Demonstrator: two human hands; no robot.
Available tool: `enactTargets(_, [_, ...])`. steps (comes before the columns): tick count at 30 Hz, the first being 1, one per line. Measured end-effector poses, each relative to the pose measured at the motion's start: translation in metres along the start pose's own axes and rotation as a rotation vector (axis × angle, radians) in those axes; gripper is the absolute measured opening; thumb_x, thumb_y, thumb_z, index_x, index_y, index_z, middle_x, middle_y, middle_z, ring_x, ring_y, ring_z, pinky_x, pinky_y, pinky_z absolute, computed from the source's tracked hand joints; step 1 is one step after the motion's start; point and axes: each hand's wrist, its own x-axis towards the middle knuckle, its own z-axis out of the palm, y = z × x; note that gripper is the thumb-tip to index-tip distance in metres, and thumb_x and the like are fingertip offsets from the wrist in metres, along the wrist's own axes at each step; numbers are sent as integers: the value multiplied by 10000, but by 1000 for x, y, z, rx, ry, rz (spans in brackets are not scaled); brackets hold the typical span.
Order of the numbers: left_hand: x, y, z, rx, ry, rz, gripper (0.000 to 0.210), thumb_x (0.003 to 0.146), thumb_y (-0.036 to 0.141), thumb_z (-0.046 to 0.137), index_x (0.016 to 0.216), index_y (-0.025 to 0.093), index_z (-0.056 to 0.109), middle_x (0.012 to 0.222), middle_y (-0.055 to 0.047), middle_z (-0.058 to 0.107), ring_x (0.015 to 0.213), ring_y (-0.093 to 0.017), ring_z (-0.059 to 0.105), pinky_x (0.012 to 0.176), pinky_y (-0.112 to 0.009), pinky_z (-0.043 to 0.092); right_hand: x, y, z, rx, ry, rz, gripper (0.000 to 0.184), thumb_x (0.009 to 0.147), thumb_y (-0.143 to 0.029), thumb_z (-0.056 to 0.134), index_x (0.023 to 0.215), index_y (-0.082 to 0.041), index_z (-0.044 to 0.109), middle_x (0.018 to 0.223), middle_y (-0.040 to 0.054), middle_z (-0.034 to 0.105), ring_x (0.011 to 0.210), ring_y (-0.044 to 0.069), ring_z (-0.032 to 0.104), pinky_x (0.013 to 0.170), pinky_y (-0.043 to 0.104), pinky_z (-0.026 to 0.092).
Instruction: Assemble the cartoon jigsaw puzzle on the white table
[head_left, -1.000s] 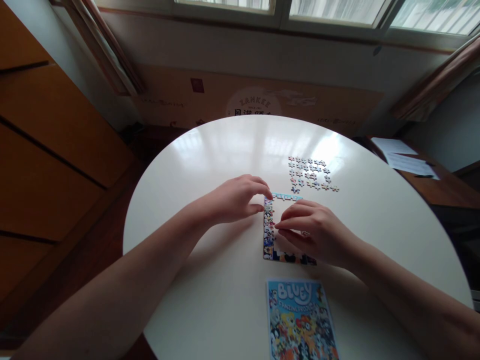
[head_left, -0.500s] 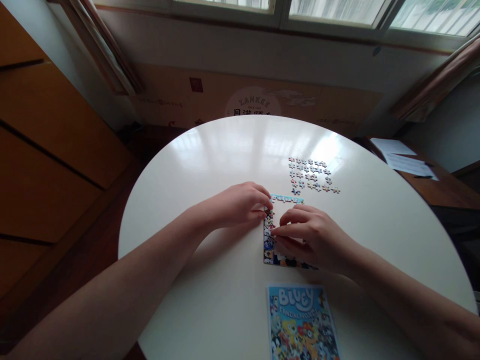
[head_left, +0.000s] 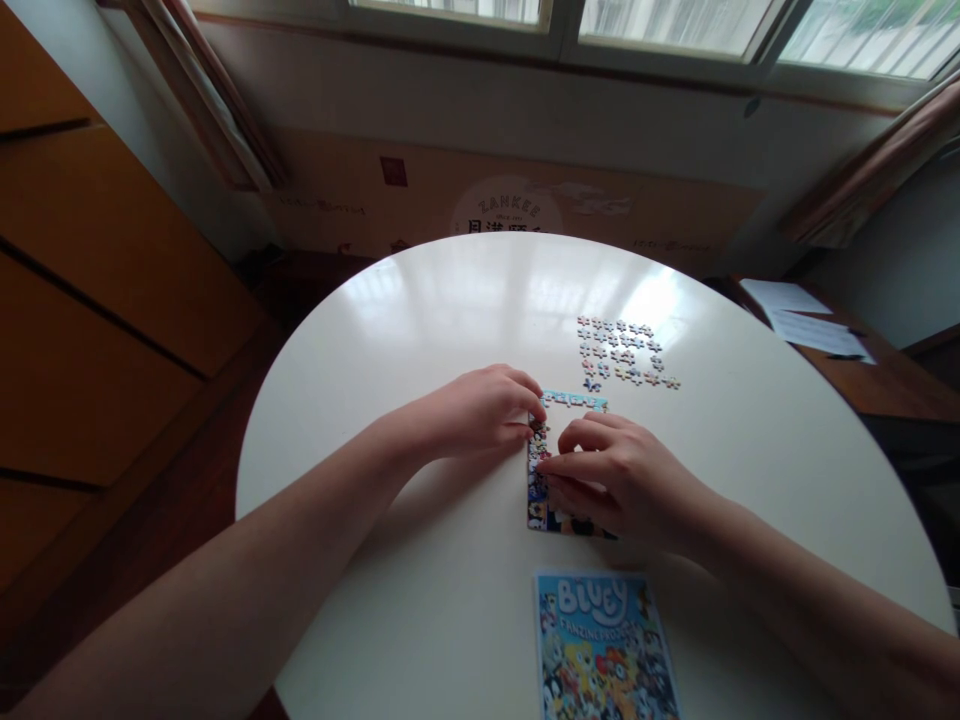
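A partly assembled jigsaw puzzle (head_left: 537, 510) lies on the round white table, with joined pieces along its left, top and bottom sides. My left hand (head_left: 499, 405) grips its upper left edge, thumb and fingers bent around the border. Over the puzzle's middle, my right hand (head_left: 607, 465) reaches in from the right. Its index finger and thumb come close together at the left strip, on a puzzle piece mostly covered by the fingertips. The right hand hides the puzzle's right side.
Loose puzzle pieces (head_left: 616, 352) are laid out in rows beyond the puzzle. Nearer me lies a Bluey picture sheet (head_left: 606, 640). Papers (head_left: 814, 325) and a dark pen (head_left: 846, 356) rest on a brown side table at right. A window runs above the far wall.
My right hand has shifted slightly left, its index fingertip now farther over the left strip. The left hand stays at the upper left edge.
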Motion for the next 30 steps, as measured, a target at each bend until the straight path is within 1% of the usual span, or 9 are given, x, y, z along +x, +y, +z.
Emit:
enactTargets(6, [0, -2, 2, 1, -4, -6, 239, 858, 138, 658, 1043, 213, 790, 1225, -86, 717, 1112, -227, 666, 960, -351, 534, 2, -7, -1, -66, -37, 45, 210, 985, -307, 566, 951, -244, 763, 813, 31, 667, 758, 180, 542, 723, 344, 393])
enactTargets(11, [0, -1, 1, 13, 2, -2, 235, 858, 145, 657, 1037, 221, 788, 1221, -85, 719, 1109, -226, 667, 958, -353, 537, 3, -7, -2, -6, -83, 110, 184, 966, -304, 591, 979, -253, 768, 847, 34, 676, 782, 180, 574, 733, 340, 414])
enactTargets(13, [-1, 0, 1, 11, 9, -1, 229, 853, 147, 659, 1026, 225, 787, 1221, -85, 720, 1103, -224, 670, 958, -353, 538, 2, -5, -2, 29, -75, 110, 180, 961, -302, 600, 985, -257, 773, 844, 33, 669, 767, 169, 574, 728, 334, 425])
enactTargets(15, [-1, 1, 0, 8, 15, -3, 220, 847, 148, 664, 1011, 227, 788, 1220, -87, 721, 1100, -224, 671, 956, -356, 540, 1, -3, -1, 68, -39, 89, 185, 960, -302, 603, 986, -256, 781, 831, 33, 658, 737, 158, 567, 712, 328, 436])
enactTargets(17, [-1, 1, -1, 2, 13, -8, 210, 848, 156, 666, 1005, 224, 789, 1216, -91, 721, 1099, -227, 670, 953, -361, 541, -1, -1, -1, 113, 39, 83, 197, 964, -290, 597, 982, -249, 789, 824, 37, 658, 724, 153, 575, 693, 322, 452])
enactTargets(21, [-1, 1, -2, -12, -18, -19, 215, 867, 182, 660, 1034, 228, 788, 1225, -97, 713, 1125, -241, 657, 970, -386, 537, -4, 8, -8, 177, 258, 193, 199, 961, -257, 606, 1000, -216, 797, 841, 55, 690, 733, 154, 621, 661, 306, 487])
enactTargets(23, [-1, 1, -2, -27, -25, -40, 233, 863, 179, 666, 1060, 228, 782, 1262, -103, 695, 1163, -250, 641, 997, -402, 526, -5, 13, -13, 179, 326, 248, 186, 950, -253, 623, 994, -205, 798, 832, 56, 701, 716, 152, 624, 639, 302, 491])
enactTargets(26, [-3, 2, -4, -53, -34, -71, 247, 862, 189, 684, 1092, 223, 768, 1326, -116, 656, 1215, -260, 616, 1027, -418, 509, -7, 21, -20, 173, 353, 301, 177, 947, -268, 632, 947, -201, 797, 797, 47, 711, 663, 142, 602, 589, 295, 476])
enactTargets(30, [-4, 5, -7, -58, -52, -90, 275, 862, 249, 712, 1134, 219, 743, 1392, -138, 608, 1279, -286, 573, 1060, -456, 480, -9, 26, -24, 159, 314, 324, 184, 951, -284, 624, 939, -210, 793, 785, 39, 722, 633, 137, 584, 561, 293, 466])
